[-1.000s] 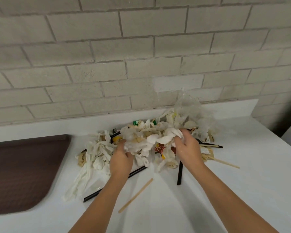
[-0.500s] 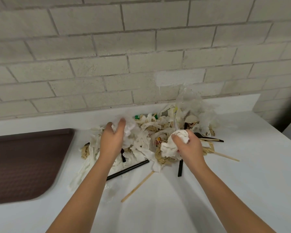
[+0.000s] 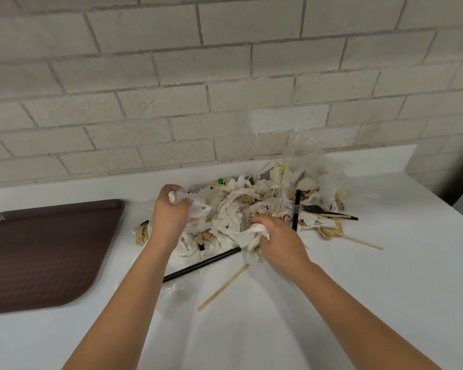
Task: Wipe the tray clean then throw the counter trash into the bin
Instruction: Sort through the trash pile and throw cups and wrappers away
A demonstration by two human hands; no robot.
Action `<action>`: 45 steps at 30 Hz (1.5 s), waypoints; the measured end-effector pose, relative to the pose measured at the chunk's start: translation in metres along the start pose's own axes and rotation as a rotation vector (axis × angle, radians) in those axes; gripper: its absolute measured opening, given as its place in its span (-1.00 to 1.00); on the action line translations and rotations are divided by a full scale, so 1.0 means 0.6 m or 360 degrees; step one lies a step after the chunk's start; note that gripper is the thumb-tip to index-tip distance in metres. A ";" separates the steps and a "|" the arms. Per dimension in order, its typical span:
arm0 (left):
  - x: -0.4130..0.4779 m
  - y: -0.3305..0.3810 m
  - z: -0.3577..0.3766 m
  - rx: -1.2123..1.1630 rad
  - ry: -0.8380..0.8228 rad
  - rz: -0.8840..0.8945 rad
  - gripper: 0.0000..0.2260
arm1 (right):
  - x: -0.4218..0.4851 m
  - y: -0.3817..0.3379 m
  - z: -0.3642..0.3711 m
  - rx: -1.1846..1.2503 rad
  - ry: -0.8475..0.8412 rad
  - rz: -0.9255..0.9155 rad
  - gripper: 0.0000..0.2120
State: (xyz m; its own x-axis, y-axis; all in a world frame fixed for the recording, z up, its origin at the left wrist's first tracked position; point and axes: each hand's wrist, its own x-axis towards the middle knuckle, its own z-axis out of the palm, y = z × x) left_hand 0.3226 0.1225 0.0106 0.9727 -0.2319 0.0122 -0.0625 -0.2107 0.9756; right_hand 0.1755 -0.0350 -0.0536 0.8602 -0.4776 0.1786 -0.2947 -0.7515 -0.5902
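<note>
A heap of crumpled white napkins (image 3: 233,209) mixed with brown paper, clear plastic wrap (image 3: 308,158), a black fork (image 3: 314,208) and wooden sticks lies on the white counter (image 3: 385,276) against the brick wall. My left hand (image 3: 169,212) grips a wad of white napkin at the heap's left side. My right hand (image 3: 281,241) clutches another bunch of napkin at the heap's near edge. The dark brown tray (image 3: 46,252) lies flat on the counter to the left, apart from the heap.
A black straw (image 3: 201,264) and a wooden stick (image 3: 222,288) lie on the counter in front of the heap. A second wooden stick (image 3: 358,241) points right. A scrap of clear plastic (image 3: 174,297) lies near my left forearm. No bin is in view.
Both hands dropped back into the heap. My right hand moved down and nearer, taking a fresh bunch of napkins; my left hand stayed at the left side, holding its wad.
</note>
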 end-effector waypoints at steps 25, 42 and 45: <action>-0.018 -0.112 0.119 0.1192 -0.0298 0.0066 -0.62 | -0.011 0.021 -0.045 0.0560 0.0126 0.0219 -0.77; -0.005 -0.143 0.094 0.1274 -0.0117 0.0189 -0.58 | -0.020 0.013 -0.078 0.1801 0.0302 0.0680 -0.88; -0.003 -0.129 0.088 0.0908 -0.0109 0.0252 -0.70 | -0.019 0.014 -0.073 0.1769 0.0297 0.0721 -0.85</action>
State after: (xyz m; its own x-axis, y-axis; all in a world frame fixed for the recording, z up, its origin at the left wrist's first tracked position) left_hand 0.3136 0.0891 -0.0764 0.9263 -0.3589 0.1152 -0.3343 -0.6411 0.6908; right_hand 0.1453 -0.0557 -0.0261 0.6720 -0.7226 -0.1623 0.0433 0.2571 -0.9654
